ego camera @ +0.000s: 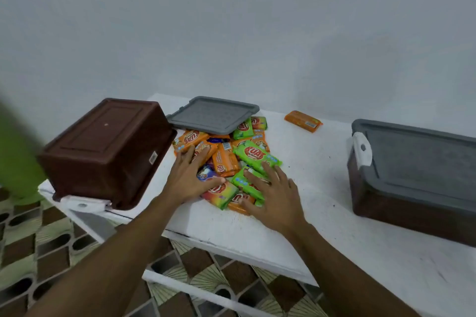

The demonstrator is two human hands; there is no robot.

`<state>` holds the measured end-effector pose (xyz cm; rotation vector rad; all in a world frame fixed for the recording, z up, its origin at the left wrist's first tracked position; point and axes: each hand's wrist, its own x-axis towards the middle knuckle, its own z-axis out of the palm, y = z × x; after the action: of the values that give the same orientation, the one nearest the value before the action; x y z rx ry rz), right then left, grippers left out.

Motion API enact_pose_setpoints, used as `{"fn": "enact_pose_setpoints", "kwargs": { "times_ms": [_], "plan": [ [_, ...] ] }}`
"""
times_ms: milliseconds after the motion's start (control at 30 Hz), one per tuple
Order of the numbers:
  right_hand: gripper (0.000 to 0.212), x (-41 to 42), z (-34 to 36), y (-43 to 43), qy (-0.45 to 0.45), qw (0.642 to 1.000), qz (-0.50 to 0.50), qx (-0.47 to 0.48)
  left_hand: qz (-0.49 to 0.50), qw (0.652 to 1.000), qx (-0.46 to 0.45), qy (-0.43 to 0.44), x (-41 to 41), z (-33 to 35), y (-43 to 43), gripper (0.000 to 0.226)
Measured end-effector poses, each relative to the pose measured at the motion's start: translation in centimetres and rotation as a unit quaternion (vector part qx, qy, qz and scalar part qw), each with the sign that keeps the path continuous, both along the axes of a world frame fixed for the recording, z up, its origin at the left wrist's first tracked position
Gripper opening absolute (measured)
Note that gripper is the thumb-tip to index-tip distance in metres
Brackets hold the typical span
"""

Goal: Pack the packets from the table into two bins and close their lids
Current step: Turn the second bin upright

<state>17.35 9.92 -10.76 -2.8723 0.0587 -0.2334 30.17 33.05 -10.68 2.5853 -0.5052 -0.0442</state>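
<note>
A pile of packets [228, 156], orange and green, lies in the middle of the white tabletop [322, 226]. Both hands rest flat on it. The left hand [192, 177] covers the pile's left side and the right hand [273, 193] its near right side, each grip spread and pinching nothing. One orange packet [303, 121] lies well apart at the back. A loose grey lid [213, 114] lies behind the pile, its near edge over some packets. At the left end a brown bin [108, 147] sits overturned, base up. At the right, another bin [412, 208] carries its grey lid [425, 162].
</note>
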Motion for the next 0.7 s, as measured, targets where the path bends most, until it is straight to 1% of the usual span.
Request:
{"fn": "enact_pose_setpoints", "kwargs": {
  "times_ms": [133, 233, 333, 467, 533, 600, 700],
  "plan": [
    [0.068, 1.6, -0.4, -2.9, -0.029, 0.999, -0.02, -0.007, -0.006, 1.0, 0.0, -0.011, -0.3, 0.3, -2.7, 0.104],
    [0.067, 2.3, -0.1, -5.0, -0.015, 0.999, -0.038, -0.031, -0.016, 1.0, 0.001, -0.001, -0.2, 0.5, -5.2, 0.103],
    [0.067, 2.4, 0.2, -5.9, 0.009, 0.997, -0.069, -0.017, -0.041, 0.999, 0.011, -0.002, 0.0, 0.7, -7.6, 0.102],
    [0.075, 2.5, 1.2, -5.0, -0.002, 0.992, -0.123, 0.018, -0.099, 0.994, 0.033, -0.016, 0.9, 1.3, -8.0, 0.084],
    [0.075, 2.8, 1.9, -3.7, -0.021, 0.99, -0.14, 0.017, -0.134, 0.985, 0.09, -0.059, 1.7, 2.6, -7.2, 0.071],
    [0.072, 3.8, 2.6, -1.9, -0.05, 0.985, -0.162, 0.027, -0.168, 0.966, 0.138, -0.137, 3.3, 5.0, -5.9, 0.064],
    [0.061, 5.8, 3.3, 1.9, -0.112, 0.978, -0.175, 0.034, -0.187, 0.947, 0.153, -0.212, 6.6, 9.6, -2.4, 0.055]
  ]
}}
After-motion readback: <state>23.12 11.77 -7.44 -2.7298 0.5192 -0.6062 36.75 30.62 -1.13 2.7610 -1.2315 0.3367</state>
